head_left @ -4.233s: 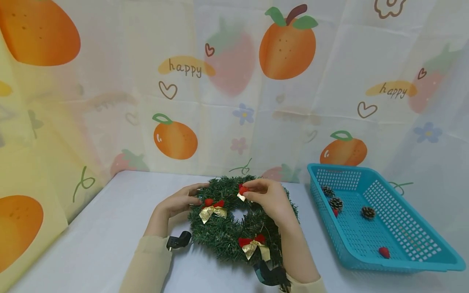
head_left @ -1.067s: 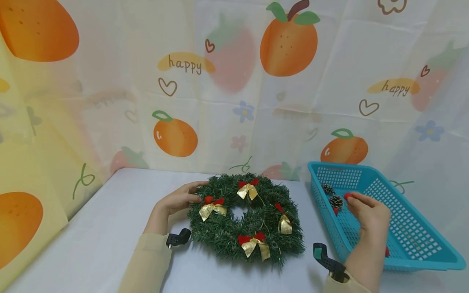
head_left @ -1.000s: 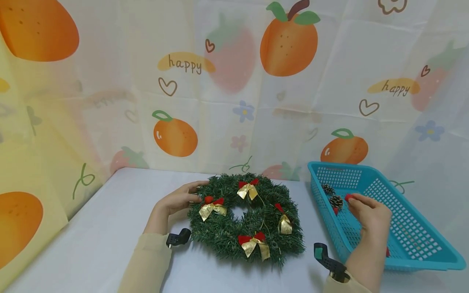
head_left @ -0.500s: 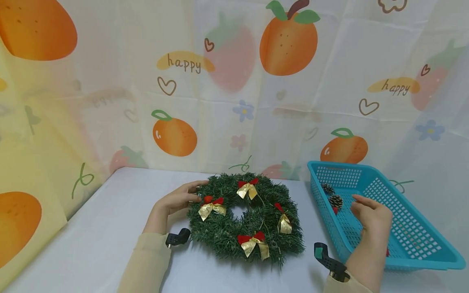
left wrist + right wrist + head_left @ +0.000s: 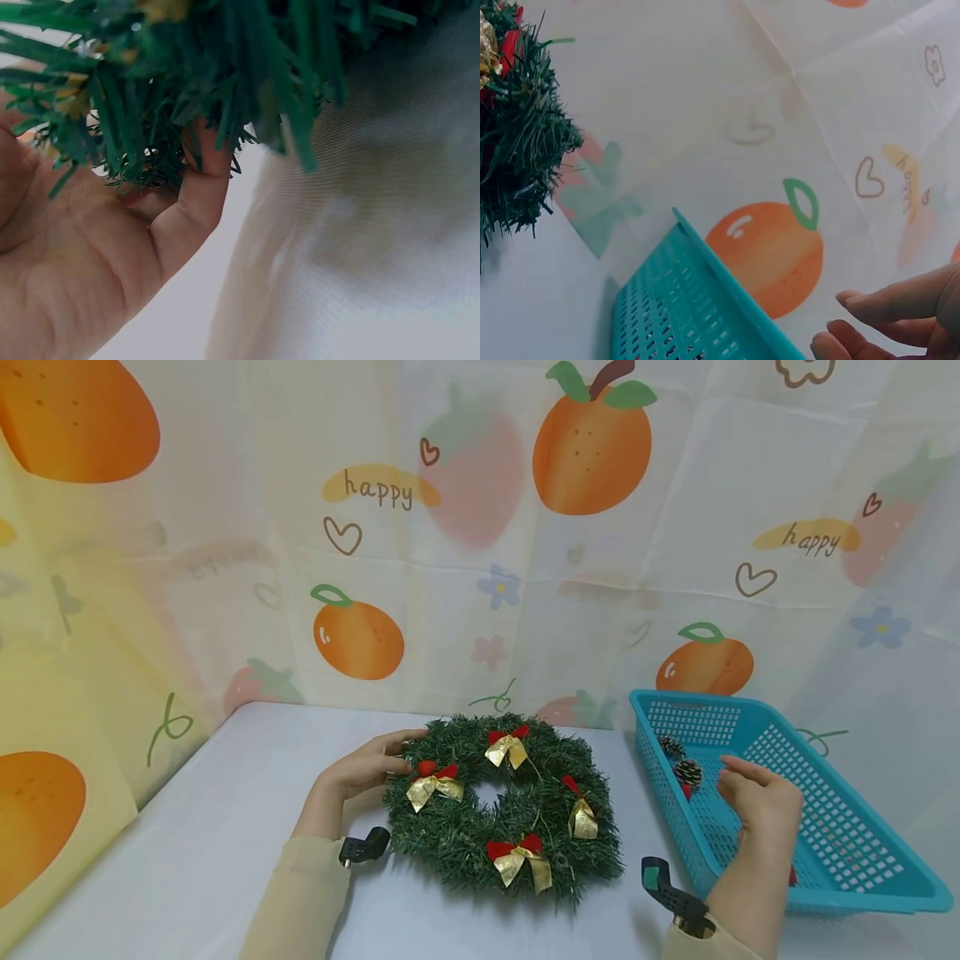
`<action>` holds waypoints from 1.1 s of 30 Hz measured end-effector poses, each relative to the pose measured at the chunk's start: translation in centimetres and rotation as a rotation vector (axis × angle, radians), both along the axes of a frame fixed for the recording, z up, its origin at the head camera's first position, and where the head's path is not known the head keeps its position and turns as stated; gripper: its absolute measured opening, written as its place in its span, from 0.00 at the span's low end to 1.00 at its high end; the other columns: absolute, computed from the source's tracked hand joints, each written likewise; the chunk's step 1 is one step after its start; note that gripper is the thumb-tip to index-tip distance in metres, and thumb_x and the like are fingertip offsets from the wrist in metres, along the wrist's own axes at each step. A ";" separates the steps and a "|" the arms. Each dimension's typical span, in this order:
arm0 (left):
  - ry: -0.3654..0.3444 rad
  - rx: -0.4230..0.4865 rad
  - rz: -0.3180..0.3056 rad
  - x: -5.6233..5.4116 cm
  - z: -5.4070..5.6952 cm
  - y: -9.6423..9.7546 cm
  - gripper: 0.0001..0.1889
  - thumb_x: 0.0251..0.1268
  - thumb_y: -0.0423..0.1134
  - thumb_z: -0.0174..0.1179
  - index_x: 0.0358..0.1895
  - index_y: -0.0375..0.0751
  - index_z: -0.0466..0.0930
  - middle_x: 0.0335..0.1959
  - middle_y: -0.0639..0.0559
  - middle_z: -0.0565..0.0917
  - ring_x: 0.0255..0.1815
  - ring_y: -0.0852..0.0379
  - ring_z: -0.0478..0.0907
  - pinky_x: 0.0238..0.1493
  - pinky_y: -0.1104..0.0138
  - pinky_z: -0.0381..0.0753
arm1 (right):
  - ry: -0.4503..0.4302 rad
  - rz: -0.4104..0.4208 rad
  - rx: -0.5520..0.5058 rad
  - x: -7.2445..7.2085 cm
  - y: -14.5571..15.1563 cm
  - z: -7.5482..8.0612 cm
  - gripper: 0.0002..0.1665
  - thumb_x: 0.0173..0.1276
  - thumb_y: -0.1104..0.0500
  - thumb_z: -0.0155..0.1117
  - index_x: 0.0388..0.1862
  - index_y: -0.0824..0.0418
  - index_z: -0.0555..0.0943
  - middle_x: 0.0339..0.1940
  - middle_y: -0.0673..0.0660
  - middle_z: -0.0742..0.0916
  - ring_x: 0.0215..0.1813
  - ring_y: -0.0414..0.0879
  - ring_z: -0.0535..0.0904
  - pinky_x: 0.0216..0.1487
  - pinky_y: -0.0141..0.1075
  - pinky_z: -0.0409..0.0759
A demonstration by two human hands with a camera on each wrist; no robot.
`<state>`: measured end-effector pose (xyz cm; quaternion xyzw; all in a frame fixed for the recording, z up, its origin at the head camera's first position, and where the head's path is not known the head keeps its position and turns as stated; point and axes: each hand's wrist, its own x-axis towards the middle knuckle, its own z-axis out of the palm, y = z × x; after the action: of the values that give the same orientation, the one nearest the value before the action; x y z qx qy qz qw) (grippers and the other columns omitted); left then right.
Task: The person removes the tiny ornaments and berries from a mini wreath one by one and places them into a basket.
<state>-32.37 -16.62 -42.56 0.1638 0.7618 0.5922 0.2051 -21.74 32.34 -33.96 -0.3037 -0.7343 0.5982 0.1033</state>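
A green wreath point(image 5: 450, 852) lies on the white table, with several red-and-gold bows around its ring. A small red ball point(image 5: 427, 768) sits at the left bow point(image 5: 435, 789). My left hand point(image 5: 365, 772) grips the wreath's left edge; in the left wrist view its fingers point(image 5: 202, 187) curl up under the needles. Over the blue basket point(image 5: 862, 852) hovers my right hand point(image 5: 761, 810), thumb and fingers loosely bent and apart, with nothing visible between the fingertips. The right wrist view shows those fingertips point(image 5: 847, 315) beyond the basket's rim.
Pine cones point(image 5: 687, 772) and a red piece point(image 5: 686, 791) lie along the basket's left side. Another red piece point(image 5: 792, 876) shows past my right wrist. A printed cloth point(image 5: 465, 610) hangs behind the table point(image 5: 217, 827).
My right hand carried a red ball from the wreath's top bow to over the basket. The ball has since gone from its fingertips. My left hand stays at the wreath.
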 end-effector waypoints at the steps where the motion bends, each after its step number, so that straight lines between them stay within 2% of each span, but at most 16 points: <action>1: 0.000 0.000 0.001 0.0 0.0 0.0 0.38 0.66 0.31 0.54 0.79 0.49 0.54 0.82 0.39 0.43 0.75 0.40 0.55 0.46 0.63 0.73 | 0.003 0.000 0.002 0.0 0.0 0.0 0.26 0.77 0.53 0.51 0.72 0.53 0.72 0.47 0.40 0.76 0.33 0.25 0.73 0.74 0.52 0.65; 7: 0.000 -0.005 0.001 0.1 0.0 -0.1 0.38 0.66 0.32 0.55 0.78 0.50 0.55 0.82 0.39 0.43 0.78 0.37 0.52 0.46 0.62 0.72 | 0.017 0.000 0.006 -0.1 -0.3 0.2 0.26 0.77 0.52 0.51 0.72 0.53 0.72 0.47 0.40 0.76 0.31 0.23 0.74 0.73 0.49 0.67; 10: 0.003 -0.008 0.005 0.1 0.0 -0.2 0.38 0.66 0.32 0.56 0.78 0.50 0.55 0.82 0.39 0.43 0.79 0.36 0.49 0.45 0.62 0.72 | 0.027 -0.002 0.007 -0.2 -0.6 0.3 0.26 0.76 0.53 0.52 0.71 0.54 0.73 0.56 0.45 0.76 0.31 0.23 0.74 0.73 0.49 0.68; 15: 0.006 -0.009 0.006 0.2 0.1 -0.2 0.37 0.66 0.32 0.56 0.78 0.49 0.55 0.82 0.40 0.44 0.78 0.37 0.51 0.44 0.62 0.72 | 0.033 0.010 0.007 -0.2 -1.0 0.5 0.26 0.76 0.54 0.52 0.71 0.54 0.72 0.69 0.53 0.73 0.29 0.21 0.74 0.74 0.48 0.67; 17: 0.005 -0.011 0.003 0.2 0.1 -0.1 0.37 0.66 0.32 0.56 0.78 0.49 0.55 0.82 0.40 0.45 0.77 0.37 0.52 0.44 0.62 0.72 | 0.036 0.023 0.022 -0.2 -1.1 0.5 0.26 0.76 0.54 0.52 0.71 0.56 0.72 0.73 0.57 0.70 0.29 0.21 0.74 0.67 0.40 0.74; 20: 0.008 -0.014 -0.004 0.2 0.1 -0.1 0.38 0.65 0.33 0.56 0.78 0.49 0.55 0.82 0.39 0.44 0.77 0.38 0.53 0.45 0.62 0.73 | 0.040 0.049 0.055 -0.2 -1.4 0.6 0.26 0.77 0.55 0.52 0.71 0.59 0.72 0.76 0.60 0.67 0.30 0.21 0.74 0.49 0.25 0.79; 22: 0.009 -0.015 -0.009 0.1 0.1 0.0 0.38 0.65 0.33 0.56 0.79 0.49 0.55 0.82 0.38 0.44 0.74 0.39 0.58 0.45 0.62 0.73 | 0.042 0.061 0.073 -0.2 -1.8 0.7 0.26 0.76 0.55 0.52 0.71 0.60 0.72 0.74 0.60 0.69 0.31 0.22 0.75 0.38 0.18 0.75; 23: 0.011 -0.015 -0.011 0.1 0.1 0.0 0.38 0.65 0.33 0.55 0.79 0.48 0.54 0.82 0.38 0.44 0.73 0.40 0.59 0.45 0.63 0.73 | 0.049 0.065 0.077 -0.3 -2.0 0.7 0.26 0.76 0.56 0.52 0.71 0.60 0.72 0.73 0.60 0.70 0.32 0.22 0.75 0.36 0.17 0.75; 27: 0.015 -0.012 -0.013 0.1 0.1 0.1 0.38 0.65 0.32 0.55 0.79 0.47 0.54 0.82 0.37 0.44 0.69 0.43 0.61 0.43 0.63 0.73 | 0.063 0.070 0.085 -0.5 -2.6 1.0 0.25 0.76 0.56 0.53 0.70 0.61 0.73 0.70 0.58 0.72 0.36 0.25 0.75 0.36 0.17 0.75; 33: 0.006 -0.006 0.004 0.2 0.2 0.1 0.38 0.65 0.32 0.56 0.78 0.49 0.55 0.82 0.39 0.44 0.78 0.37 0.51 0.45 0.62 0.73 | 0.077 0.092 0.134 -0.7 -3.3 1.3 0.25 0.76 0.55 0.52 0.69 0.62 0.74 0.71 0.60 0.72 0.33 0.23 0.75 0.39 0.19 0.76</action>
<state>-32.14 -16.52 -42.41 0.1633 0.7644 0.5900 0.2020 -22.48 29.03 -32.67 -0.2389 -0.7815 0.5629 0.1238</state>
